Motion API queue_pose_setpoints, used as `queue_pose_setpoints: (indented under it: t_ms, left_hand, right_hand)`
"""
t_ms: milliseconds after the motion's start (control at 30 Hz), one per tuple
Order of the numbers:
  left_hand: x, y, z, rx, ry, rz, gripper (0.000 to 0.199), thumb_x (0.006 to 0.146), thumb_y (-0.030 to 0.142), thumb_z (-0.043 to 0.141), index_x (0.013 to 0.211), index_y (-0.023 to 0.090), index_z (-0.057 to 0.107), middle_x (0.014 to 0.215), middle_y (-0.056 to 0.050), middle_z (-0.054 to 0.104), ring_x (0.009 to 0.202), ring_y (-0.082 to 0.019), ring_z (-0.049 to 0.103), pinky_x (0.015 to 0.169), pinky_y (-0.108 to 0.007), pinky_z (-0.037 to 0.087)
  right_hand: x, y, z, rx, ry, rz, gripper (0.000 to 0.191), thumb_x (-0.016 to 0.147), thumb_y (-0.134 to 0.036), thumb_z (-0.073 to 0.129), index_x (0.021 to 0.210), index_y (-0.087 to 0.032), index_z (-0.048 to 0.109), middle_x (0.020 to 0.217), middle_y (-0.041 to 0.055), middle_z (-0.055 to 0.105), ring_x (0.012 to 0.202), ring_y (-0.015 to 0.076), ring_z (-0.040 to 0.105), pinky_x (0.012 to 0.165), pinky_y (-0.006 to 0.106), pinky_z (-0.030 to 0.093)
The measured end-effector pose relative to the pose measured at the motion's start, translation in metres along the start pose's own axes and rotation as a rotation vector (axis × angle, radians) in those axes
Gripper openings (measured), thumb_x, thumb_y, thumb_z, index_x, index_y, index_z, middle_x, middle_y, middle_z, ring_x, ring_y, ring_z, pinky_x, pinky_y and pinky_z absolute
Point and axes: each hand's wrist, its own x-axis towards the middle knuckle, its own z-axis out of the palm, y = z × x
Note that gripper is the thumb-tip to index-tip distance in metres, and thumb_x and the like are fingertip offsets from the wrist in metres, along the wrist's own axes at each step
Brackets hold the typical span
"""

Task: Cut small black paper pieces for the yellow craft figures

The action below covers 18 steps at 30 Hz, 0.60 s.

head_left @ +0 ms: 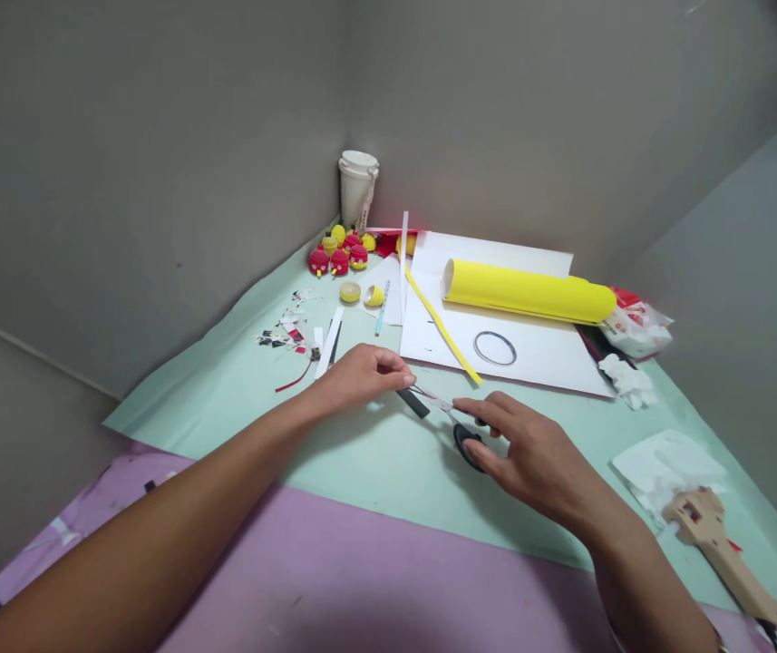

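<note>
Scissors (pixel 468 447) with black handles are held in my right hand (pixel 530 444), their blades pointing left toward my other hand. Between thumb and fingers, my left hand (pixel 367 370) pinches a black paper strip (pixel 415 403). The blades lie close by the strip, near my left fingertips; whether they touch it I cannot tell. Behind my left hand lie a white paper strip (pixel 329 343) and small paper scraps (pixel 287 336). A thin red strip (pixel 294 376) curls beside the scraps.
Red and yellow balls (pixel 339 261) cluster before a white cup (pixel 359 186). A yellow paper roll (pixel 524 290) rests on white board (pixel 530 367) with a dark ring (pixel 495 333) and yellow strip (pixel 446 328). A glue gun (pixel 721 544) lies on tissue (pixel 660 458) at right.
</note>
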Motion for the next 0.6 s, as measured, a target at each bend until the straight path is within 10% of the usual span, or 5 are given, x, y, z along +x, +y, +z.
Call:
queue_pose_setpoints:
  t_ms: [600]
  left_hand:
    - [-0.001, -0.006, 0.008, -0.186, 0.029, -0.149, 0.031, 0.070, 0.048, 0.067, 0.076, 0.018, 0.068, 0.063, 0.001, 0.055, 0.060, -0.013, 0.046, 0.057, -0.027, 0.032]
  right_hand:
    - [0.001, -0.002, 0.002, -0.063, 0.005, 0.000, 0.041, 0.087, -0.026, 0.056, 0.128, -0.027, 0.058, 0.096, 0.0037, 0.064, 0.082, 0.0208, 0.064, 0.070, 0.032, 0.050]
